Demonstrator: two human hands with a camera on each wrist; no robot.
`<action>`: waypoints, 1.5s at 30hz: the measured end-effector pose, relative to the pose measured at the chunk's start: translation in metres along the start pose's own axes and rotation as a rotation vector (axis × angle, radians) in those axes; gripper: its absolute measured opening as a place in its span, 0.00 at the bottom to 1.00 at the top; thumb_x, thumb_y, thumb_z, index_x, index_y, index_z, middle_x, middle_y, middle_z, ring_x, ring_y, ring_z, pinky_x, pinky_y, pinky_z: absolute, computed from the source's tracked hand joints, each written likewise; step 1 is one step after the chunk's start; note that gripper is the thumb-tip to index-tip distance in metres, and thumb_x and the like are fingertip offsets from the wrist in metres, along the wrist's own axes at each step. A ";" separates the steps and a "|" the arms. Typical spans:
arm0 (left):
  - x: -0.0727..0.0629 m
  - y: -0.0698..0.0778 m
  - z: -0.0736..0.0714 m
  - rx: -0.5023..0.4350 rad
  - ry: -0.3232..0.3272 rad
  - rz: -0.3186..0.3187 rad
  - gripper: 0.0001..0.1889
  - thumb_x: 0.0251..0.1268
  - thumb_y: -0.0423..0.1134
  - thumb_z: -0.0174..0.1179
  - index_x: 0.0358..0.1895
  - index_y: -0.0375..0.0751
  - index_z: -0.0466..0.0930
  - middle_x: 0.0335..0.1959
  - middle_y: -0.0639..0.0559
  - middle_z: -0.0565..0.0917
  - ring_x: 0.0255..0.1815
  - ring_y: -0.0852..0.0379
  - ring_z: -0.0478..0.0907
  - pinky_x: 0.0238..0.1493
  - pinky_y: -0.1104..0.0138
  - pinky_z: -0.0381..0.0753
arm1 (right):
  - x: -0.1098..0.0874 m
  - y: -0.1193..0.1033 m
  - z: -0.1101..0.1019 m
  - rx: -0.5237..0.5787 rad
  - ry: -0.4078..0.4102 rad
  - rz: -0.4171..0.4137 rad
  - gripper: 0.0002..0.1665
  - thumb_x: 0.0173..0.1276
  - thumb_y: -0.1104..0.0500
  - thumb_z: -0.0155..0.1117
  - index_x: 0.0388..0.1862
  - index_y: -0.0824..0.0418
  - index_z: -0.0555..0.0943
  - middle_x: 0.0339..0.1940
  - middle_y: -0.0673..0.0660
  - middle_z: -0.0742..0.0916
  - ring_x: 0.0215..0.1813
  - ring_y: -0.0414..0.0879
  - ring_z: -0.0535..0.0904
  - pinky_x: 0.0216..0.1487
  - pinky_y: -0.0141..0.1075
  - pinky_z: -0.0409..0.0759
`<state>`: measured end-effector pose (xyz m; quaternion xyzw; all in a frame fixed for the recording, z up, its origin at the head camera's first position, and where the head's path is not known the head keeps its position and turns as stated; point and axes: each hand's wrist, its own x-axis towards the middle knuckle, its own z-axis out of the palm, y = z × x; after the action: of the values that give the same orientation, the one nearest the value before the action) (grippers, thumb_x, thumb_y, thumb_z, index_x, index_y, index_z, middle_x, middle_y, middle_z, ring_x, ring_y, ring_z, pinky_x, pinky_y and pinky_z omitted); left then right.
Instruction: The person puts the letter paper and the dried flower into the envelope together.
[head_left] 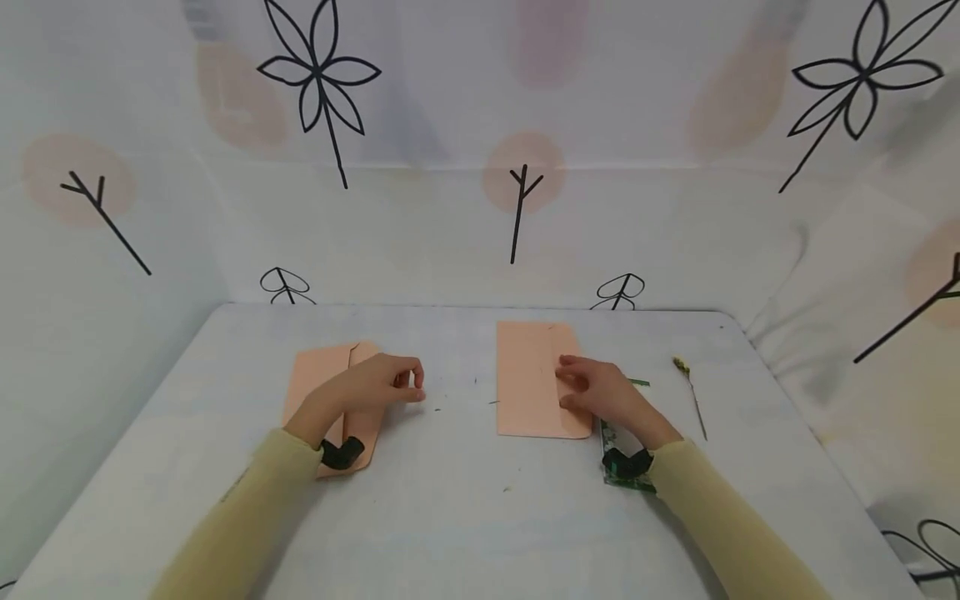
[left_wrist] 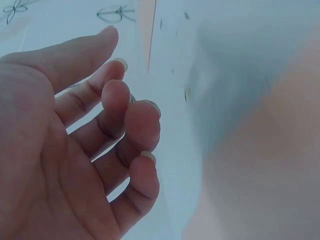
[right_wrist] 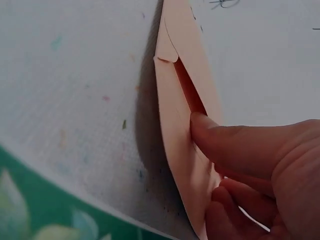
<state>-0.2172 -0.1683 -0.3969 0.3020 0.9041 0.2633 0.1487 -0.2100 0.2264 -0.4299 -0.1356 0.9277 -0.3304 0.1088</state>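
A peach envelope (head_left: 525,379) lies at the middle right of the table, and my right hand (head_left: 603,392) pinches its right-hand side. The right wrist view shows the thumb of that hand (right_wrist: 270,175) at a gap along the flap of the envelope (right_wrist: 175,105), with the other fingers curled beside it. At the left, a second peach envelope (head_left: 318,371) sits partly hidden under my left hand (head_left: 371,383). The left hand (left_wrist: 95,135) hangs above it with loosely curled fingers and nothing between them.
Beneath the right wrist is a flat item with a green patterned border (head_left: 626,482), mostly covered. A thin dried flower stem (head_left: 693,398) lies farther right. Small dark bits are scattered on the white table (head_left: 450,517). A patterned cloth (head_left: 435,233) hangs behind.
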 end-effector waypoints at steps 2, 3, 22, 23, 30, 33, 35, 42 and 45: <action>0.006 0.007 0.003 -0.002 -0.013 0.017 0.06 0.70 0.48 0.63 0.41 0.53 0.77 0.23 0.57 0.74 0.23 0.61 0.69 0.28 0.66 0.68 | -0.001 -0.002 0.001 -0.060 -0.026 -0.026 0.34 0.66 0.58 0.70 0.69 0.67 0.73 0.75 0.61 0.68 0.76 0.63 0.58 0.69 0.57 0.61; 0.009 0.010 0.005 -0.007 -0.021 0.024 0.06 0.70 0.48 0.62 0.41 0.54 0.77 0.23 0.57 0.74 0.23 0.61 0.69 0.28 0.66 0.68 | -0.001 -0.003 0.001 -0.086 -0.038 -0.040 0.34 0.67 0.58 0.70 0.69 0.68 0.72 0.76 0.61 0.68 0.76 0.64 0.57 0.70 0.57 0.60; 0.054 0.048 0.032 0.029 -0.105 0.151 0.05 0.71 0.47 0.62 0.38 0.55 0.76 0.25 0.57 0.76 0.24 0.63 0.70 0.30 0.67 0.71 | -0.011 -0.013 0.009 -0.435 -0.232 -0.249 0.42 0.78 0.46 0.54 0.77 0.72 0.55 0.80 0.68 0.54 0.79 0.68 0.44 0.68 0.69 0.48; 0.057 0.050 0.034 0.039 -0.104 0.161 0.05 0.71 0.47 0.61 0.38 0.55 0.76 0.25 0.57 0.76 0.24 0.63 0.70 0.30 0.67 0.71 | -0.010 -0.013 0.010 -0.426 -0.232 -0.251 0.42 0.78 0.46 0.54 0.77 0.71 0.55 0.80 0.67 0.54 0.79 0.67 0.44 0.68 0.69 0.48; 0.087 0.069 0.050 0.120 -0.103 0.214 0.07 0.72 0.44 0.59 0.48 0.51 0.78 0.30 0.59 0.78 0.30 0.62 0.73 0.35 0.68 0.73 | -0.005 -0.013 0.013 -0.388 -0.202 -0.294 0.43 0.75 0.44 0.57 0.77 0.69 0.58 0.80 0.64 0.57 0.79 0.65 0.46 0.72 0.62 0.50; 0.099 0.078 0.056 0.168 -0.110 0.208 0.12 0.72 0.44 0.59 0.55 0.53 0.78 0.32 0.59 0.77 0.32 0.62 0.74 0.37 0.68 0.73 | -0.005 -0.013 0.011 -0.366 -0.194 -0.296 0.43 0.74 0.44 0.59 0.77 0.68 0.59 0.79 0.64 0.59 0.79 0.65 0.47 0.72 0.59 0.51; 0.105 0.083 0.059 0.194 -0.128 0.195 0.15 0.72 0.45 0.59 0.59 0.55 0.77 0.32 0.59 0.77 0.32 0.61 0.73 0.37 0.67 0.73 | -0.005 -0.013 0.010 -0.352 -0.195 -0.292 0.43 0.74 0.44 0.59 0.77 0.66 0.60 0.79 0.64 0.59 0.79 0.65 0.47 0.72 0.60 0.52; 0.117 0.092 0.067 0.268 -0.190 0.196 0.15 0.73 0.48 0.58 0.59 0.57 0.77 0.33 0.58 0.77 0.36 0.61 0.73 0.41 0.66 0.72 | -0.007 -0.016 0.006 -0.318 -0.230 -0.276 0.45 0.72 0.44 0.62 0.78 0.65 0.59 0.80 0.64 0.58 0.79 0.65 0.46 0.72 0.62 0.50; 0.118 0.094 0.068 0.289 -0.182 0.204 0.10 0.73 0.48 0.58 0.53 0.56 0.78 0.34 0.60 0.77 0.38 0.62 0.74 0.43 0.66 0.72 | -0.008 -0.017 0.007 -0.314 -0.233 -0.274 0.45 0.72 0.44 0.62 0.77 0.66 0.59 0.80 0.64 0.58 0.79 0.65 0.46 0.72 0.61 0.49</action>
<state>-0.2358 -0.0047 -0.4120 0.4327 0.8801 0.1160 0.1574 -0.1976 0.2123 -0.4229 -0.3130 0.9217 -0.1760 0.1470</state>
